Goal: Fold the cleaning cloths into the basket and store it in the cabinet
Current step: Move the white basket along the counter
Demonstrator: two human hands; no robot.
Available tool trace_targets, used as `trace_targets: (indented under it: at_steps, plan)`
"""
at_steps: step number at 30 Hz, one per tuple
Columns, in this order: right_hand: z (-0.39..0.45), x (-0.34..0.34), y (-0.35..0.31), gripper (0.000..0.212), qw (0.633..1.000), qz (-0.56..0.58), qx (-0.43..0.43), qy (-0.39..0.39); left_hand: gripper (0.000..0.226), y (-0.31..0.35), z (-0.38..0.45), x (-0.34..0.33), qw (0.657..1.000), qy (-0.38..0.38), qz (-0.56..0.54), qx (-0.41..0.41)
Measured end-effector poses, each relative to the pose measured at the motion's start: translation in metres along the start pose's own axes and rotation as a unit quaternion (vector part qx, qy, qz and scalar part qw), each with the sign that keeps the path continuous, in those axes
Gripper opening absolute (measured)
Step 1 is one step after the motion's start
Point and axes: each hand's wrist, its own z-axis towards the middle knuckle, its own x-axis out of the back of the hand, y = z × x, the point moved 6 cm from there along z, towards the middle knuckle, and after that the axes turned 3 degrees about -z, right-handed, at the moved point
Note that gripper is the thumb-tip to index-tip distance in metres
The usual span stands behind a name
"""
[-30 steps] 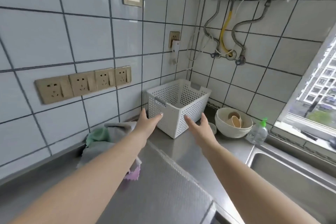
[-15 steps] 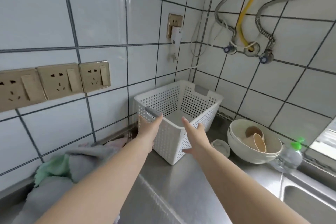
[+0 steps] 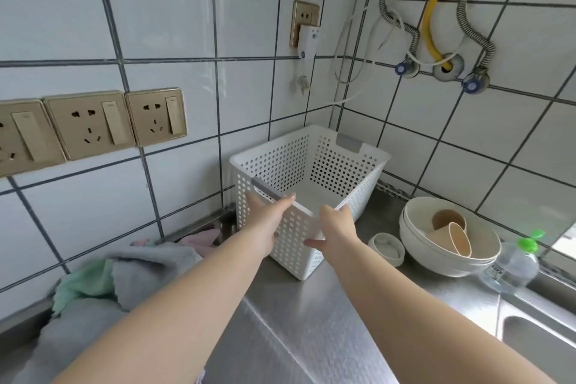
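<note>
A white perforated plastic basket [image 3: 339, 165] with grey handles stands empty in the tiled corner of a steel counter. My left hand [image 3: 268, 221] lies against its near left wall, fingers at the rim by the grey handle. My right hand [image 3: 335, 232] presses the near corner, fingers on the rim and thumb on the wall below. A heap of cleaning cloths [image 3: 131, 271], grey, green and pink, lies on the counter to the left against the wall.
White stacked bowls [image 3: 417, 243] holding paper cups sit right of the basket, with a small white dish [image 3: 386, 248] in front. A clear bottle with a green cap [image 3: 514, 265] stands by the sink [image 3: 536, 340]. Sockets [image 3: 90, 123] and hoses [image 3: 436, 6] line the walls.
Both hands have reached forward from in front of the basket and now touch its near rim and walls. The view has moved closer to the corner.
</note>
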Motion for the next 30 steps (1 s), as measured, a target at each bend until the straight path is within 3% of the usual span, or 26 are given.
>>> trace_targets:
  at_steps: [5,9,12,14,16,24,30]
  plan:
    - [-0.023,0.016,0.011,0.052,0.999,0.04,0.016,0.017,0.115,-0.004,0.01,0.031,0.999,0.039,-0.033,0.001]
    - [-0.059,0.043,0.035,0.061,0.999,0.051,-0.007,0.014,0.11,-0.011,-0.018,0.062,0.995,0.071,-0.061,0.017]
    - [-0.094,0.066,0.044,0.059,0.999,0.052,-0.005,0.0,0.089,-0.01,-0.075,0.07,0.997,0.035,-0.066,0.01]
    - [-0.124,0.08,0.045,0.055,0.999,0.048,0.013,-0.011,0.055,-0.009,-0.116,0.073,0.996,0.007,-0.086,0.005]
    - [-0.154,0.093,0.05,0.054,0.999,0.04,0.027,-0.02,0.037,-0.011,-0.157,0.078,0.996,0.004,-0.084,0.012]
    - [-0.316,0.135,0.082,0.058,0.995,0.045,0.044,-0.079,0.043,-0.024,-0.338,0.128,0.997,0.005,-0.081,-0.003]
    - [-0.407,0.127,0.109,0.061,0.991,0.027,0.045,-0.12,0.043,-0.038,-0.43,0.184,0.992,0.057,-0.109,-0.019]
